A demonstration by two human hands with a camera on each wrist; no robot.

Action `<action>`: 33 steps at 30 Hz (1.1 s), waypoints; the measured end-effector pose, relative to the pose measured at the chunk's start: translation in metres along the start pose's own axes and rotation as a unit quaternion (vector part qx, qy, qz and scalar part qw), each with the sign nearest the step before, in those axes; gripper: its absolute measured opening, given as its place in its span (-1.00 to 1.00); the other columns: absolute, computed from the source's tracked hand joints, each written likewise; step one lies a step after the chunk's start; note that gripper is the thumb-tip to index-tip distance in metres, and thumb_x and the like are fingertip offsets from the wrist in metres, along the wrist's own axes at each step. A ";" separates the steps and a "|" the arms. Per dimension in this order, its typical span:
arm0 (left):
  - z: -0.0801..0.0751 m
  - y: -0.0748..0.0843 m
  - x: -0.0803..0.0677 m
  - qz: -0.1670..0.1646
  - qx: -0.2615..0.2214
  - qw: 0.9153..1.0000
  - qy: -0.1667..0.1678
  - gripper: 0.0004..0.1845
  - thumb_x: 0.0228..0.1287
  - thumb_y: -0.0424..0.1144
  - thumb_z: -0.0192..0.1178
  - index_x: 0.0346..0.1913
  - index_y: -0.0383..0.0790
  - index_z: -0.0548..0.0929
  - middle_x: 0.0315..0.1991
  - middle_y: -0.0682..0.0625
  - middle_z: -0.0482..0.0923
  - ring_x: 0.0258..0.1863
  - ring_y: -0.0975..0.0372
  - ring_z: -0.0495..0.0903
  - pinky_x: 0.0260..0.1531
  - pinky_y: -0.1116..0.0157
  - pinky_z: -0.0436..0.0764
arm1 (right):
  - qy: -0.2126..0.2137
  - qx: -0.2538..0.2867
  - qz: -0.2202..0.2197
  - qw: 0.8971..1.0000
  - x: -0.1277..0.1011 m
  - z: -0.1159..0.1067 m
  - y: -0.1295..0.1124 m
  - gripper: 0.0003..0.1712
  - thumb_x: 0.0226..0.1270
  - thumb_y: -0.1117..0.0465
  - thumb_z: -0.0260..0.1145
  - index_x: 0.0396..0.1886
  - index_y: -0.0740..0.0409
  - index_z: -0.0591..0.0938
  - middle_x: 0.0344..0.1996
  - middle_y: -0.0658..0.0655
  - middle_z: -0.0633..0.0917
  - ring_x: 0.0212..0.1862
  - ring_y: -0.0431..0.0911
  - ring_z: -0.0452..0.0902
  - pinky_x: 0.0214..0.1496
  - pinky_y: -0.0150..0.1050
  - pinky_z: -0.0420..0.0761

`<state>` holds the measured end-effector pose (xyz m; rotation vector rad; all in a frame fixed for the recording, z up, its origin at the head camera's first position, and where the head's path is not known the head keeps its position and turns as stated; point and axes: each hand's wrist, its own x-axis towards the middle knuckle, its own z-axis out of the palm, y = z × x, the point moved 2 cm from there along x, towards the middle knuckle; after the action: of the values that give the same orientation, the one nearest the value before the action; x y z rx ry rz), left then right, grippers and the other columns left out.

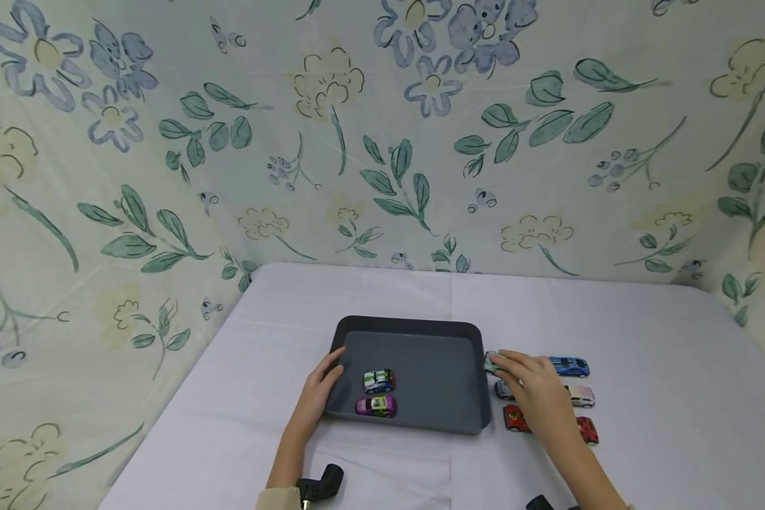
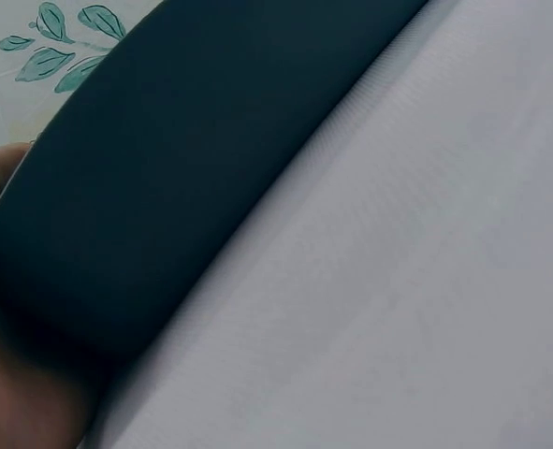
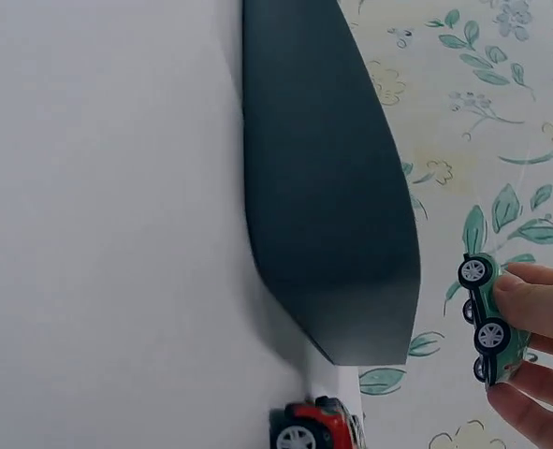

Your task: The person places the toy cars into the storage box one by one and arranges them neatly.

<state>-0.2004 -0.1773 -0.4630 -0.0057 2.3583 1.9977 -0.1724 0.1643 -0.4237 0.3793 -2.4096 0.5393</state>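
My right hand [image 1: 538, 393] pinches a small green toy car [image 3: 487, 323] between thumb and fingers, off the table by the tray's right side. In the right wrist view the car's wheels face the tray's outer wall. My left hand [image 1: 319, 393] rests against the left side of the dark grey tray [image 1: 436, 375], with its fingertips at the rim. Inside the tray, toward the left, a white and green toy car [image 1: 379, 381] sits behind a purple toy car [image 1: 375, 406].
Right of the tray, partly under my right hand, stand a blue toy car [image 1: 569, 366], a pale patterned one [image 1: 581, 396], a grey-blue one [image 1: 503, 389], a red one [image 1: 516, 418] and a red-and-black one [image 1: 588, 430]. White cloth [image 1: 382, 290] covers the table; a floral curtain [image 1: 331, 163] hangs behind.
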 end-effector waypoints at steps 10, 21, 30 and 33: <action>-0.002 0.001 -0.001 -0.010 0.009 1.000 0.001 -0.54 0.37 -0.19 -0.07 0.30 -0.17 0.30 0.39 -0.16 0.09 0.42 -0.03 -0.06 0.37 -0.05 -0.06 | -0.002 0.020 -0.053 0.998 0.010 0.021 -0.038 -0.63 -0.12 0.23 0.45 -0.19 -0.07 0.70 -0.18 -0.02 0.70 -0.23 -0.12 0.50 -0.39 -0.29 0.60; -0.004 -0.025 0.012 0.009 0.013 1.000 0.012 -0.55 0.35 -0.12 -0.05 0.28 -0.03 0.34 0.38 -0.08 0.13 0.42 0.00 -0.03 0.37 -0.05 -0.07 | -0.024 0.071 -0.112 0.991 0.031 0.050 -0.080 -0.66 -0.03 0.21 0.41 -0.16 -0.09 0.69 -0.16 -0.06 0.69 -0.22 -0.19 0.49 -0.37 -0.42 0.58; -0.004 -0.025 0.012 0.008 0.013 1.000 0.012 -0.55 0.35 -0.12 -0.04 0.28 -0.03 0.35 0.38 -0.06 0.15 0.42 0.02 -0.02 0.37 -0.05 -0.07 | -0.065 0.085 -0.114 0.988 0.055 0.072 -0.101 -0.71 0.06 0.17 0.34 -0.15 -0.05 0.69 -0.14 -0.02 0.69 -0.23 -0.16 0.49 -0.39 -0.38 0.57; -0.005 -0.025 0.012 0.003 0.013 1.000 0.010 -0.56 0.35 -0.11 -0.04 0.27 -0.02 0.35 0.38 -0.06 0.14 0.42 0.02 -0.02 0.38 -0.04 -0.07 | -0.092 0.076 -0.104 0.987 0.062 0.082 -0.105 -0.72 0.10 0.15 0.31 -0.13 -0.07 0.68 -0.13 -0.05 0.69 -0.23 -0.17 0.48 -0.38 -0.37 0.58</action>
<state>-0.2113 -0.1856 -0.4869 -0.0179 2.3971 1.9788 -0.2209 0.0262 -0.4132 0.7672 -2.4708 0.6175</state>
